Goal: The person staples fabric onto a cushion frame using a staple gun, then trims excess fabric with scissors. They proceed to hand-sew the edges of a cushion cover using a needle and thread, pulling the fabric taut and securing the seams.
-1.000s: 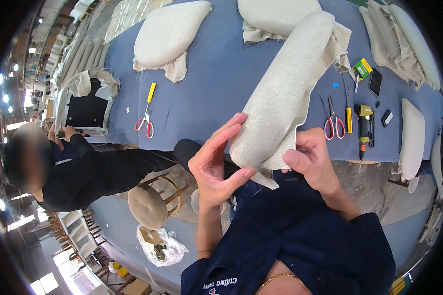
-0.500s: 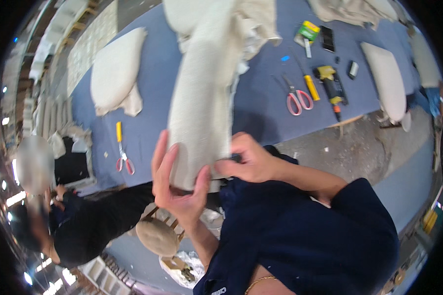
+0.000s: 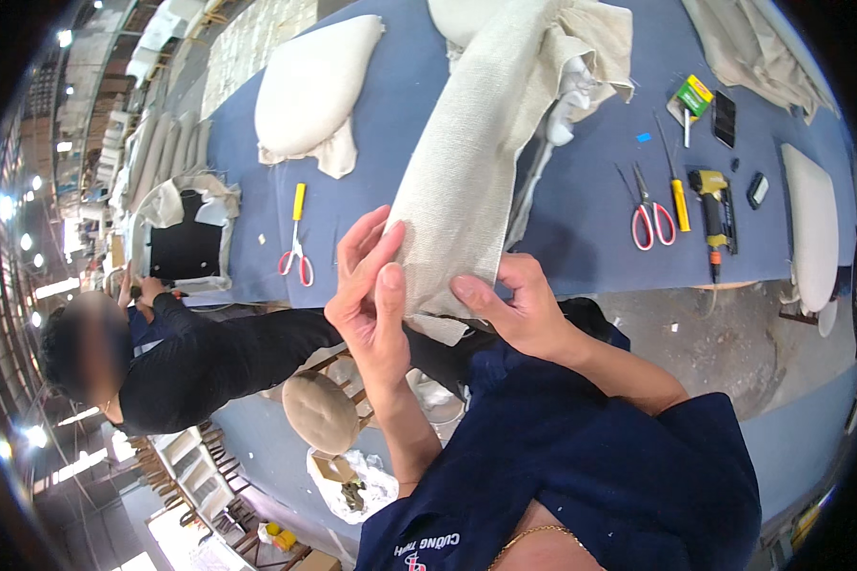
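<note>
A long padded piece covered in beige woven fabric stretches away from me over the blue table, its near end between my hands. My left hand is at its left edge, fingers apart and slightly bent, with the thumb raised beside the fabric. At the near right corner my right hand pinches the fabric, thumb on top and the other fingers partly hidden underneath. White padding shows along the piece's right side, where the cover hangs loose. The underside of the near end is hidden.
On the blue table lie red-handled scissors, a yellow-handled tool, a yellow-black power tool and a phone. More scissors and a padded panel lie left. A co-worker works at far left.
My view has shifted, so the table things appear farther right. My left thumb has come off the fabric's top to beside its edge. My right thumb now presses on top of the corner.
</note>
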A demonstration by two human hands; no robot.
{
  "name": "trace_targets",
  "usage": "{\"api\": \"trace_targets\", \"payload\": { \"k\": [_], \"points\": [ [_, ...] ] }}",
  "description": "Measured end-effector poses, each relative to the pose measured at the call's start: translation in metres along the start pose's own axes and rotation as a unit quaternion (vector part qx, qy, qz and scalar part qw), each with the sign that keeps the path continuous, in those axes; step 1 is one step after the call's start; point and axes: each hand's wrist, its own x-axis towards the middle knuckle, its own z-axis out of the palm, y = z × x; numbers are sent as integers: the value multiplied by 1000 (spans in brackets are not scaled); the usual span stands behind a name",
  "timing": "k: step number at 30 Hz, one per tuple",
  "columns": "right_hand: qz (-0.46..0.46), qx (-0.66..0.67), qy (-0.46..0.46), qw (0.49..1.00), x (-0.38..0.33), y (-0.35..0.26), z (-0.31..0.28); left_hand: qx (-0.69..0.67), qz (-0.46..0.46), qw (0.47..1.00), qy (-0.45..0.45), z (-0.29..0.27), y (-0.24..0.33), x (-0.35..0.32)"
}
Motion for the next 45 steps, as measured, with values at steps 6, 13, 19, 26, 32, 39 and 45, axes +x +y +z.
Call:
{"api": "trace_targets", "payload": {
  "k": [6, 13, 19, 26, 32, 39, 45],
  "points": [
    [-79, 13, -54, 995, 9, 39, 9, 88, -17, 996, 24, -1, 4, -2],
    [-100, -69, -124, 985, 28, 44, -19, 267, 56, 962, 14, -9, -2, 7],
    [-39, -362, 246, 898, -31, 108, -250, 194, 32, 979, 47, -16, -13, 18],
    [221, -665, 299, 647, -120, 182, -467, 128, 24, 991, 25, -28, -17, 20],
    [234, -820, 337, 399, -93, 182, -439, 94, 15, 995, 34, -22, -9, 8],
    [254, -758, 218, 559, -116, 145, -536, 57, 6, 998, 25, -21, -4, 6],
    [219, -380, 264, 859, -91, 66, -442, 105, 28, 993, 51, -12, -2, -3]
  ]
}}
